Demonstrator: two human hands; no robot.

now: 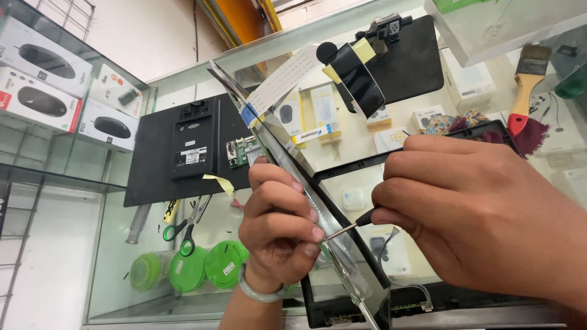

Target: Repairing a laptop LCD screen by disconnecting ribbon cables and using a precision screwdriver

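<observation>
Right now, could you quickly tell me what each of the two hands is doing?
Left hand: closed, gripping the edge of the tilted display panel.
Right hand: closed on a small screwdriver, tip at the panel's edge.

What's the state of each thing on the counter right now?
left hand: gripping the edge of the display panel
right hand: holding the screwdriver
screwdriver: tip at the panel edge
display panel: tilted up on edge, out of its frame
ribbon cable: attached at the panel's top, hanging free
black back cover: lying flat, detached
scissors: closed, lying flat
paintbrush: lying idle
</observation>
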